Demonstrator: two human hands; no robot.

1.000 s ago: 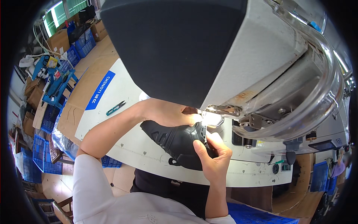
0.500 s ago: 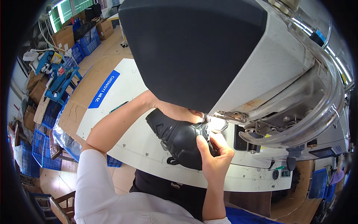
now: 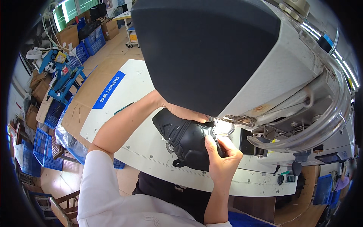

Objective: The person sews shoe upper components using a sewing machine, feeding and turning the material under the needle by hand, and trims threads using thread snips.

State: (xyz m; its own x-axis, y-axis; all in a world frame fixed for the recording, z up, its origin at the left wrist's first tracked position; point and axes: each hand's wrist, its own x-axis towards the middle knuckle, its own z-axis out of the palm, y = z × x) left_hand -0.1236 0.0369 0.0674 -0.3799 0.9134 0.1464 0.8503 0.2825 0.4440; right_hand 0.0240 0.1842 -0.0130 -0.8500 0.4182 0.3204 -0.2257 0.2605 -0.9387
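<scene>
A black shoe upper [image 3: 189,145] with ridged panels and small loops lies at the sewing machine's [image 3: 261,72] brightly lit needle area. My left hand [image 3: 187,112] reaches over its far edge, fingers together and pressed on it near the light. The machine head partly hides those fingers. On the near right side, my right hand [image 3: 224,157] pinches the upper's edge between thumb and fingers, close to the lit spot. Glare washes out the needle and the exact stitching point.
Beneath the work is a white tabletop [image 3: 113,126] with a printed ruler scale and a blue label. A dark thin tool [image 3: 124,108] rests beyond my left forearm. A clear curved guard [image 3: 302,142] juts out at right. Blue crates [image 3: 45,153] and cardboard boxes [image 3: 68,37] stand at left.
The whole view has shifted slightly, moving the machine and hands a little to the right in the picture. Both hands keep their hold on the upper, which stays at the lit needle area.
</scene>
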